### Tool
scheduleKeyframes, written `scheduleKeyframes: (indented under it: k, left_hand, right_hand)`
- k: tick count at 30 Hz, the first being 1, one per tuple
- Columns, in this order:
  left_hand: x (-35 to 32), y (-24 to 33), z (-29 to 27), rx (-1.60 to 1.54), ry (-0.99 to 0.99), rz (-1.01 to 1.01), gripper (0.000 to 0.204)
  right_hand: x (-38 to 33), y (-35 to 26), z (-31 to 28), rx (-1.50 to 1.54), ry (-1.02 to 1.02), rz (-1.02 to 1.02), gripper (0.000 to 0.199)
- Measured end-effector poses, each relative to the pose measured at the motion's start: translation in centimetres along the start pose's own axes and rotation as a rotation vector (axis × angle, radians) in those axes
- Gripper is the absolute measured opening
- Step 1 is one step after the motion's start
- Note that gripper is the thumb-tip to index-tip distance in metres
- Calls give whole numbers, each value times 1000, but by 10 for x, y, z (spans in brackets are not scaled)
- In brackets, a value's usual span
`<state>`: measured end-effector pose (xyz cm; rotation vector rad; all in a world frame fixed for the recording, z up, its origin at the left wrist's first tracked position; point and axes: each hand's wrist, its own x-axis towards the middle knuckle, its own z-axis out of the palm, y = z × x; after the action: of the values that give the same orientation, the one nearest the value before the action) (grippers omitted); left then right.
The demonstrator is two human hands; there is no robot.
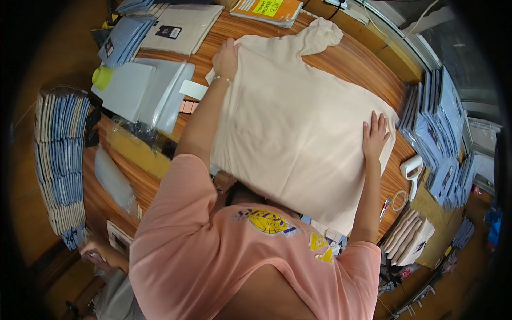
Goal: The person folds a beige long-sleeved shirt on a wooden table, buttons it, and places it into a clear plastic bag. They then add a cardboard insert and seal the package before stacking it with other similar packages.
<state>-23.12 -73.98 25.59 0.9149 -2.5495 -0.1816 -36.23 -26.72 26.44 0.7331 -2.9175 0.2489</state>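
Note:
A cream-coloured shirt (288,117) lies spread over the wooden table, with one sleeve stretched out at the far side. At its far left edge, by the shoulder, my left hand (226,60) has its fingers closed on the cloth. My right hand (376,136) rests flat near the shirt's right edge, fingers spread. The near edge of the cloth hangs down at my body. Soft creases run across its middle.
Clear plastic bags (173,98) and folded garments (181,29) lie left. Bagged blue garments (434,120) stand right, near a white-handled tool (412,173) and a tape roll (399,200). A tall garment stack (61,160) stands far left, beside another person's hand (101,249).

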Motion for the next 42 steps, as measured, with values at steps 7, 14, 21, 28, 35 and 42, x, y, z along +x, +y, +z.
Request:
scheduleKeyframes:
  k: [7,14,21,28,35,42]
  left_hand:
    - [105,36,15,-132,-33,144,30]
    - [-66,-21,-62,-300,-129,277,40]
    - [-97,-34,-77,-68,-276,367,55]
    - [-153,-51,-109,-311,-312,282,55]
    - [-90,-229,-185,279,128,-294,49]
    - [-90,-308,-187,155,-517,-264,40]
  right_hand:
    - [67,26,18,14,125,58,49]
    - [-97,-19,-46,64,154,124,54]
    - [-173,-6,-45,-22,-73,211,61]
    - [-217,4,-48,-111,-77,202,64]
    - [-196,-14,-88,272,141,105,58]
    - [-170,-61,-113,737,-101,79,41]
